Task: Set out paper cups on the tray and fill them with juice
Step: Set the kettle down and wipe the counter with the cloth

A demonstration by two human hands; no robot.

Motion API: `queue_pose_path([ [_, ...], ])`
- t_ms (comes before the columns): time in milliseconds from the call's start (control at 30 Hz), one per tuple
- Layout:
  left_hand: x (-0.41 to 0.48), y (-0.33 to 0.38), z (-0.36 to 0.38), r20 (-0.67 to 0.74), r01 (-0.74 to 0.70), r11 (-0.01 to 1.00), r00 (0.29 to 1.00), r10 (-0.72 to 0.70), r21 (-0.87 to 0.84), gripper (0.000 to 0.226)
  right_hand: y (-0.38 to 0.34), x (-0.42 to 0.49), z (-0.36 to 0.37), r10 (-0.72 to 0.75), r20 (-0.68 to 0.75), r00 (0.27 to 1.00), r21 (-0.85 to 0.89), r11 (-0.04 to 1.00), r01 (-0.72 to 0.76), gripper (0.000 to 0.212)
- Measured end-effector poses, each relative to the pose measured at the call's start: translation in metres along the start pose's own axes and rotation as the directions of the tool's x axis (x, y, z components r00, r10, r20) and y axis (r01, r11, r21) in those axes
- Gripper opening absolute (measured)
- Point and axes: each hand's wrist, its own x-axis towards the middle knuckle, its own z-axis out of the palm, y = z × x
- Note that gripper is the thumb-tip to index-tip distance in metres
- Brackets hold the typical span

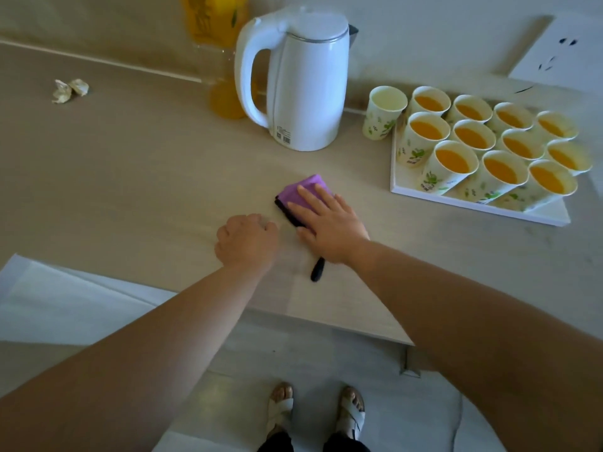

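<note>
A white tray (424, 194) at the right holds several paper cups (452, 164) filled with orange juice. One empty paper cup (383, 112) stands off the tray, at its far left corner. A juice bottle (225, 96) stands behind the kettle, mostly hidden. My right hand (326, 220) presses flat, fingers straight, on a folded purple cloth (301, 190) in the middle of the counter. My left hand (248, 239) rests on the counter just left of the cloth, fingers curled under, holding nothing that I can see.
A white electric kettle (303, 83) stands at the back centre. Crumpled paper scraps (70, 89) lie at the far left. A black handle-like object (318, 269) lies under my right wrist. The counter's front edge runs just below my forearms. A wall socket (561, 53) is at the back right.
</note>
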Motion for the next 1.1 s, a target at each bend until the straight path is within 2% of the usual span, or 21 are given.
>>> queue_pose_path([
  [100,-0.009,0.017,0.008,0.025,-0.035,0.999,0.999,0.035,-0.012,0.035,0.033,0.000,-0.006,0.301,-0.022,0.953,0.047,0.953,-0.300,0.055],
  [167,-0.014,0.029,0.011,-0.042,-0.011,0.996,0.999,0.007,-0.088,0.037,0.019,-0.009,-0.001,0.293,-0.036,0.956,0.030,0.956,-0.292,0.057],
  [233,-0.022,0.046,0.018,-0.102,0.006,0.985,0.994,-0.024,-0.171,0.038,0.013,-0.035,0.007,0.116,-0.024,0.993,0.010,0.993,-0.115,0.056],
  [300,-0.035,0.067,0.031,-0.086,-0.032,0.982,0.996,0.016,-0.185,0.037,0.038,-0.065,0.009,-0.013,0.007,1.000,-0.026,1.000,0.014,0.054],
  [367,-0.051,0.095,0.048,-0.053,-0.125,0.980,0.992,0.118,-0.156,0.035,0.079,-0.095,0.007,0.045,0.002,0.999,-0.028,0.999,-0.045,0.054],
  [500,-0.077,0.142,0.082,0.071,-0.292,0.955,0.953,0.296,-0.054,0.034,0.144,-0.146,0.013,0.319,-0.046,0.947,0.044,0.947,-0.317,0.052],
  [633,-0.107,0.184,0.123,0.188,-0.346,0.938,0.922,0.339,0.005,0.039,0.198,-0.185,0.015,0.628,-0.053,0.776,0.156,0.773,-0.615,0.055],
  [700,-0.116,0.201,0.139,0.210,-0.346,0.938,0.919,0.334,0.023,0.040,0.199,-0.184,0.017,0.643,-0.020,0.766,0.151,0.759,-0.633,0.057],
  [833,-0.128,0.229,0.165,0.212,-0.330,0.940,0.928,0.306,0.086,0.041,0.213,-0.187,0.017,0.560,0.003,0.828,0.153,0.818,-0.554,0.056],
  [900,-0.131,0.238,0.175,0.221,-0.337,0.932,0.927,0.304,0.131,0.042,0.235,-0.200,0.017,0.573,0.005,0.820,0.161,0.808,-0.566,0.055],
  [1100,-0.141,0.254,0.191,0.269,-0.383,0.903,0.906,0.327,0.193,0.043,0.301,-0.243,0.016,0.807,0.075,0.585,0.249,0.553,-0.795,0.057],
])
